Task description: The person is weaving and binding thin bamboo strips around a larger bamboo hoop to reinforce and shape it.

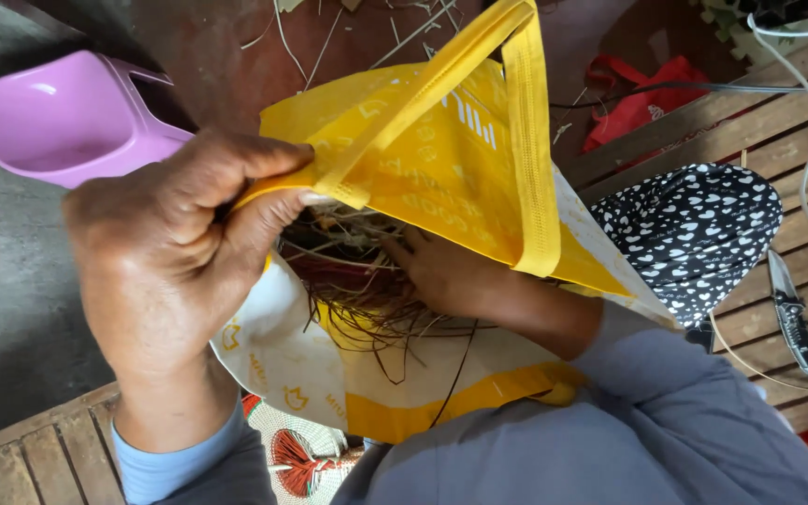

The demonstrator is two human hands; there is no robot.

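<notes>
My left hand [175,243] pinches the rim of a yellow and white fabric bag [432,140], holding its mouth apart near one yellow strap [530,140]. My right hand [446,276] reaches down inside the bag among thin dry fibres and straw strands [357,281]. Its fingers are buried in the strands, so I cannot tell whether they grip any. Both arms wear grey-blue sleeves.
A lilac plastic scoop [58,117] lies on the floor at upper left. A black cloth with white hearts [694,229] and a folding knife [792,318] rest on a wooden slatted bench [787,122]. A woven round piece [301,454] lies below the bag. A red bag [642,93] sits behind.
</notes>
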